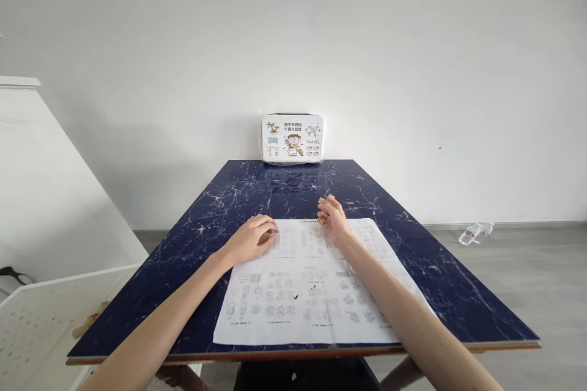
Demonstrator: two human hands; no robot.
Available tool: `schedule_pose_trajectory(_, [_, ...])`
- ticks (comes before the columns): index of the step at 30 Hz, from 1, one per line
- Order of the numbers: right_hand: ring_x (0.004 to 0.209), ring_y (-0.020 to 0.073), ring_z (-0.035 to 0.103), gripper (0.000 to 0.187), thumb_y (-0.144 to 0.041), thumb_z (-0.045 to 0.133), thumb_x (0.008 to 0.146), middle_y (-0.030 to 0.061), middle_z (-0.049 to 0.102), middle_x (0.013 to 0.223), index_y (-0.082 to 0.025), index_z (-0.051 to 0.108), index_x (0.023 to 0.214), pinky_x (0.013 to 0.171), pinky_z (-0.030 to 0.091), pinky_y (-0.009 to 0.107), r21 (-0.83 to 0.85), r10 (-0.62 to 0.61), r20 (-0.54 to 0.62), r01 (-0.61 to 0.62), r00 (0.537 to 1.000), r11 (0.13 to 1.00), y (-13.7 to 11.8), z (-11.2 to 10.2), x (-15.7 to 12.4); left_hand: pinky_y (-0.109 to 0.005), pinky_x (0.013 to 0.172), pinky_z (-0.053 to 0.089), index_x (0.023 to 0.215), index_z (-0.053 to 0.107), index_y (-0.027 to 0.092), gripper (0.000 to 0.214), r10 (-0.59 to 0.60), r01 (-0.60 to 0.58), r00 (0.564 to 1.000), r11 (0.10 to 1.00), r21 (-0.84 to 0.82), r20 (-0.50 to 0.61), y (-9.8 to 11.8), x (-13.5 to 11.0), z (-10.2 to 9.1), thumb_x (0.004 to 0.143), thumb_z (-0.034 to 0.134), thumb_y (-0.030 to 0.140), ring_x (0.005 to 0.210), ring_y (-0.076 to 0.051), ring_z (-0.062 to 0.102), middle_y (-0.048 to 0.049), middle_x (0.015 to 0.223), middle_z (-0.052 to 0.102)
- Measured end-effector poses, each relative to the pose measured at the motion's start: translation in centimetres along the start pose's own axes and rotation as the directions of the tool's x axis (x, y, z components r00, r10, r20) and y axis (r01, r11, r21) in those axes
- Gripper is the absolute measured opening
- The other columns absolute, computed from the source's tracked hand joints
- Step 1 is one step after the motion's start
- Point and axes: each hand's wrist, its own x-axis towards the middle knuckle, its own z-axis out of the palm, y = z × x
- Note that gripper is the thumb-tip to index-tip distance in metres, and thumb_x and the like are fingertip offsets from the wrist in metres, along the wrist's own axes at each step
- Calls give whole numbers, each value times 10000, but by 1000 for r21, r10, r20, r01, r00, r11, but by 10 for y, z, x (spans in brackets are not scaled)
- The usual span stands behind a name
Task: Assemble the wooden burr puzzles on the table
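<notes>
A large white printed sheet [302,333] with small grey drawings and text lies on the table in front of me. My left hand [253,238] rests over its upper left edge, palm down, fingers curved and the thumb apart from them. Shadow fills the space under that palm, where I make out no held thing. Above the sheet's top edge, my right hand [334,224] is raised with bent fingers, pinching small tan pieces [327,200] that look like wood. Their exact shape is partly covered by the fingers. Two tiny dark specks lie on the sheet.
The dark blue marbled table [192,293] reaches to the wall. A white case with cartoon pictures [292,139] stands at its far end. On the left are a white basket [41,317] and a white panel [41,195]. Clear plastic bottles [476,233] lie on the floor at right.
</notes>
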Motion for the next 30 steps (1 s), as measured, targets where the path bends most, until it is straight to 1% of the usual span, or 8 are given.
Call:
schedule_pose_trajectory(5, [546, 84, 492, 509, -237, 823, 595, -39, 609, 799, -273, 547, 1021, 441, 380, 196, -55, -25, 58, 28, 998, 998, -1, 3, -4, -427, 980, 486, 1129, 668, 231, 250, 2, -2, 1000, 1000, 7, -8, 0, 0, 0, 1024, 476, 352, 1092, -248, 614, -83, 1208, 647])
schedule_pose_trajectory(9, [508, 74, 398, 355, -416, 796, 717, -56, 523, 680, -241, 557, 913, 434, 305, 195, -108, -24, 227, 50, 974, 993, -5, 7, -13, -431, 978, 495, 1118, 671, 220, 265, 4, -5, 999, 1000, -10, -34, 4, 1, -2, 1022, 466, 360, 1084, -251, 618, -92, 1188, 653])
schedule_pose_trajectory(12, [486, 73, 330, 370, -508, 763, 771, -73, 422, 614, -230, 524, 822, 436, 264, 202, -156, 15, 344, 41, 939, 987, -6, 13, -22, -439, 1000, 495, 1169, 640, 224, 278, -15, 11, 999, 998, -65, -52, 10, 3, -5, 1025, 469, 389, 1120, -261, 614, -97, 1197, 650])
schedule_pose_trajectory(16, [499, 89, 279, 437, -598, 711, 817, -85, 306, 603, -239, 464, 778, 445, 232, 210, -271, 107, 505, 39, 857, 962, -6, 22, -39, -421, 999, 508, 1363, 514, 260, 453, -134, 121, 990, 972, -199, -49, 14, 4, -6, 979, 579, 490, 1210, -279, 600, -116, 1351, 591])
schedule_pose_trajectory(20, [530, 84, 281, 478, -637, 716, 812, -74, 331, 653, -231, 466, 792, 458, 251, 203, -355, 215, 628, 30, 748, 934, -7, 30, -56, -428, 1005, 506, 1488, 397, 291, 716, -166, 149, 986, 942, -300, -32, 14, 3, -3, 890, 701, 540, 1268, -302, 584, -134, 1427, 567])
schedule_pose_trajectory(25, [547, 88, 345, 446, -622, 702, 843, -62, 391, 661, -223, 507, 799, 489, 306, 212, -369, 263, 724, 36, 637, 929, -9, 33, -67, -453, 964, 517, 1404, 548, 299, 616, -197, 193, 980, 923, -332, 21, 19, 4, -4, 865, 716, 545, 1170, -314, 620, -97, 1171, 696])
schedule_pose_trajectory(27, [531, 91, 369, 410, -617, 684, 861, -67, 430, 640, -231, 548, 875, 502, 323, 221, -392, 245, 725, 93, 644, 915, -9, 33, -68, -422, 898, 539, 1346, 599, 269, 579, -236, 230, 971, 901, -369, 30, 22, 5, -7, 852, 723, 545, 1071, -298, 648, -81, 1071, 707])
schedule_pose_trajectory(30, [510, 96, 424, 411, -591, 685, 870, -71, 514, 638, -246, 578, 1066, 500, 335, 226, -416, 143, 688, 225, 712, 881, -6, 33, -65, -310, 705, 541, 1300, 608, 214, 563, -276, 270, 959, 821, -503, 63, 26, 8, -10, 850, 718, 534, 827, -218, 667, -61, 971, 696])
